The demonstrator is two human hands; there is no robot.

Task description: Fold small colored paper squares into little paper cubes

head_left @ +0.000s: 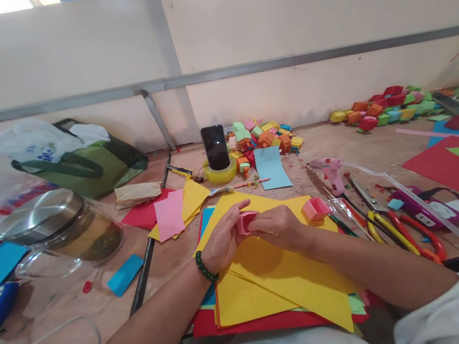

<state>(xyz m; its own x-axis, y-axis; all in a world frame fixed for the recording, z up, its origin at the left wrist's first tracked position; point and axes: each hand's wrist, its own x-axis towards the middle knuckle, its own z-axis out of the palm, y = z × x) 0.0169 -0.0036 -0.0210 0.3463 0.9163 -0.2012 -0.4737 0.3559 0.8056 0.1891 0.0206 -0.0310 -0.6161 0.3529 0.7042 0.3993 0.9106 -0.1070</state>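
Note:
A small pink folded-paper box (246,223) is held between my two hands over a stack of yellow paper sheets (268,282). My left hand (226,236) cups its left side, fingers stretched along it, with a green bead bracelet at the wrist. On the other side my right hand (279,227) is closed, its fingers pinching the box's right edge and partly hiding it. A second pink paper box (315,209) sits on the yellow sheets just right of my right hand.
A phone (216,148) stands in a yellow tape roll (221,172), beside a pile of coloured paper boxes (265,137). To the right lie a pink glue gun (330,172), scissors (366,194) and a purple power strip (425,211). At left stands a glass jug (95,231).

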